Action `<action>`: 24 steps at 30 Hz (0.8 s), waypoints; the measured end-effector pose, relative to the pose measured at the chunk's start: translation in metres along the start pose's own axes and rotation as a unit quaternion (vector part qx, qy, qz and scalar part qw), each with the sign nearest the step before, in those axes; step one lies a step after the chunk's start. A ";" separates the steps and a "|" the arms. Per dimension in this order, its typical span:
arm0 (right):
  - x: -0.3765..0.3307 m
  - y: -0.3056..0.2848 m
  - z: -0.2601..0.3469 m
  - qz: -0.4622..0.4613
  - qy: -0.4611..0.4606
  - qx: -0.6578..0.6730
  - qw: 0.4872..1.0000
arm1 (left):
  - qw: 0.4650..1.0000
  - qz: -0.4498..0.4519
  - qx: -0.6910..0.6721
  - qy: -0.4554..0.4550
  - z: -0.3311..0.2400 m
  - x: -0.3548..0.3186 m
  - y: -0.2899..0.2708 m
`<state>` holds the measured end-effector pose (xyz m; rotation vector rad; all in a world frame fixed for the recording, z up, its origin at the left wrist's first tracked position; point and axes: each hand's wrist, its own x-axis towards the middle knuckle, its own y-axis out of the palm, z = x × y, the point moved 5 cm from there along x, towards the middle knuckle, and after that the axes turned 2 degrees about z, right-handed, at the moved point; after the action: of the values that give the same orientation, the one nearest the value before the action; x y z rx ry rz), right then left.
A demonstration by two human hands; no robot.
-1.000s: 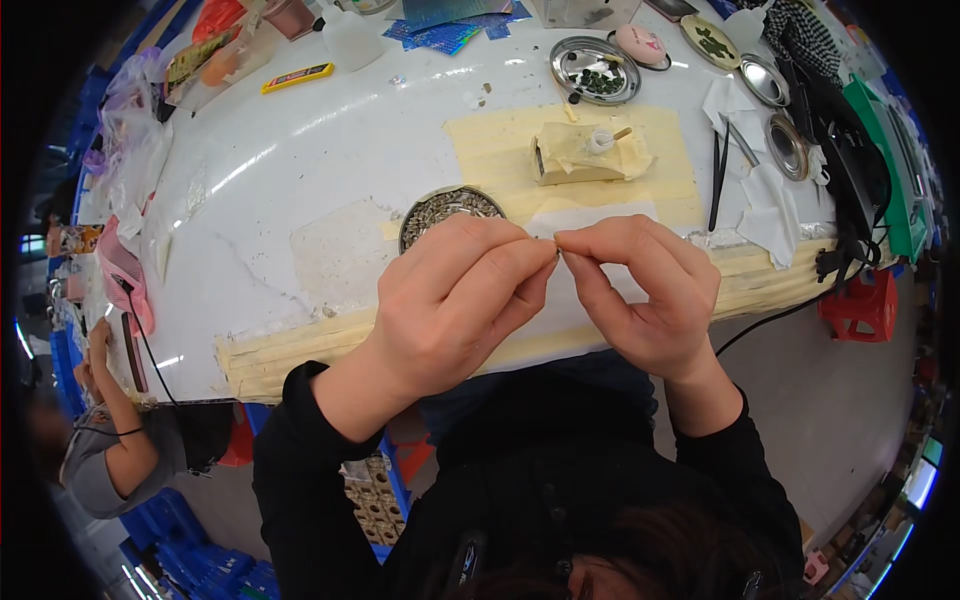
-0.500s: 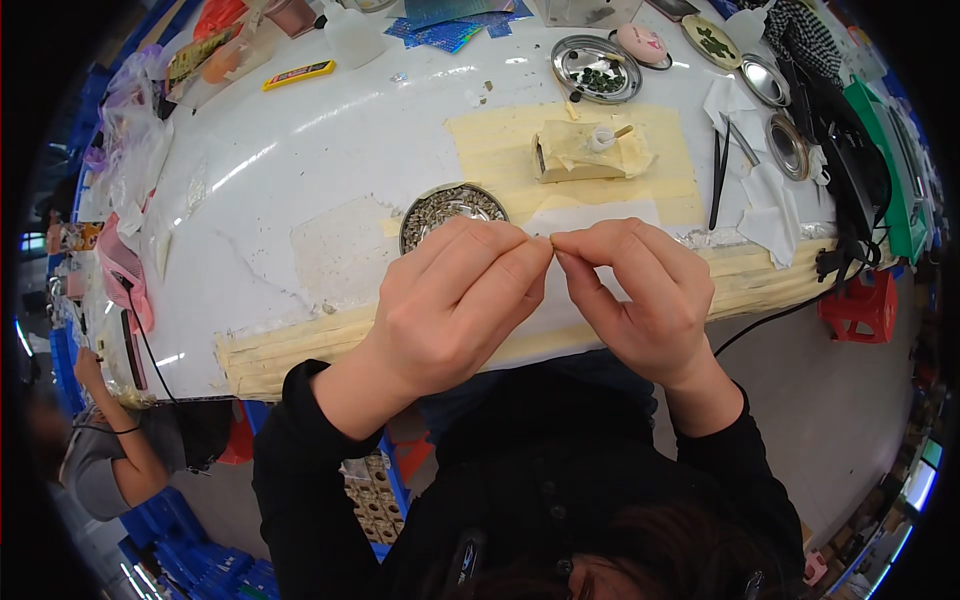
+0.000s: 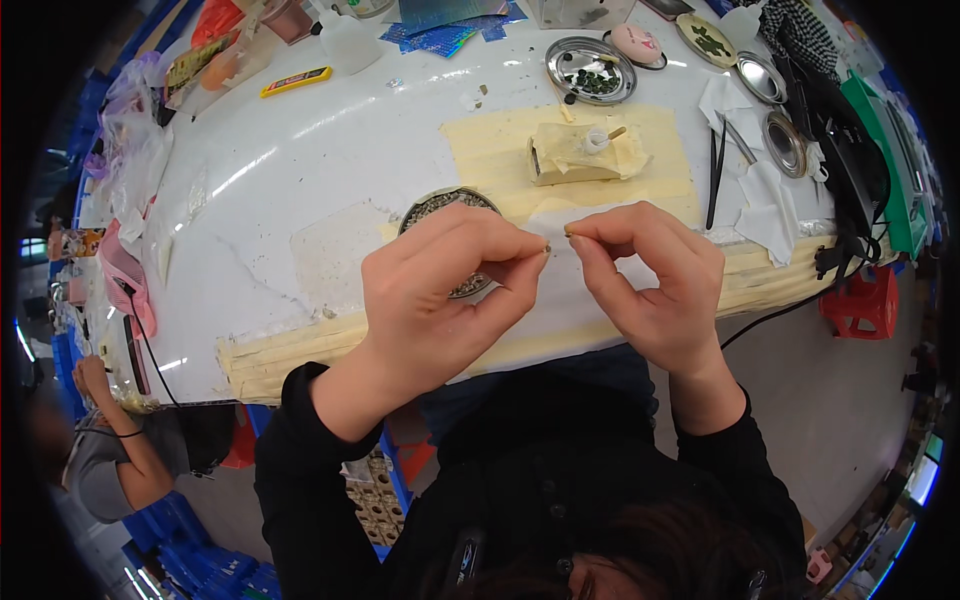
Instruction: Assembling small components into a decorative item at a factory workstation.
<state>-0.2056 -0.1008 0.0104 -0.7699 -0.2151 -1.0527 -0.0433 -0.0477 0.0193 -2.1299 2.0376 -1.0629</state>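
My left hand (image 3: 445, 285) is closed in a pinch on a tiny dark piece (image 3: 547, 249) that barely shows at its fingertips. Facing it, my right hand (image 3: 655, 270) pinches a tiny yellowish-brown piece (image 3: 569, 232). A small gap separates the two sets of fingertips, above white paper on the table. Both pieces are too small for me to tell their kind. Partly hidden behind my left hand is a round tin (image 3: 440, 200) of small grey bits. Beyond my hands stands a tape-covered block (image 3: 575, 165) with a small white cup and a stick on top.
Black tweezers (image 3: 716, 175) and white cloths (image 3: 768, 210) lie at the right. Farther back are a metal dish (image 3: 590, 72) with dark green pieces and a yellow box cutter (image 3: 297, 81). A red stool (image 3: 865, 303) stands right of the table; another person's arm (image 3: 135, 455) is at the left.
My fingertips, close together before, have drawn apart, and a small piece now shows at each pinch. My right hand has shifted slightly right; my left has turned a little.
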 end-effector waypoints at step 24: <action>-0.002 -0.006 0.012 -0.010 -0.114 -0.047 0.992 | 0.897 0.074 -0.325 -0.290 0.022 -0.004 0.010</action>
<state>-0.2094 -0.0930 0.0209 -0.9755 -0.3714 -0.9976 -0.0414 -0.0551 -0.0041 -2.0826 2.3398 0.3285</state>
